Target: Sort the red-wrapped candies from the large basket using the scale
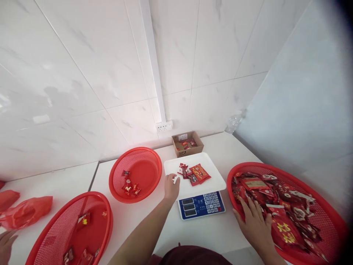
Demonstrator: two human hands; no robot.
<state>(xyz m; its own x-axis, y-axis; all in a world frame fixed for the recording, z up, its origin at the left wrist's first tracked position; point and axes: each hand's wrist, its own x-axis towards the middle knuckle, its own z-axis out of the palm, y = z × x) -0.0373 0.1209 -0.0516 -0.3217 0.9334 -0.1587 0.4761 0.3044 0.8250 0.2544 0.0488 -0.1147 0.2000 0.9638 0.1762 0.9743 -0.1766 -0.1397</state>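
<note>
My left hand is at the left edge of the white weighing tray, thumb and fingers apart with nothing visible between them. On that tray lie a red packet and several smaller red-and-white wrapped snacks. The blue keypad and display of the scale face me below the tray. My right hand rests open, fingers spread, on the left side of a heap of red packets. A large red mesh basket holds that heap, with a bigger red bag beside my hand.
Behind the scale stands a cardboard box with red packets. Two red baskets to the left hold a few wrapped pieces. A red plastic bag and another person's hand are at far left. A clear plastic item lies near the corner.
</note>
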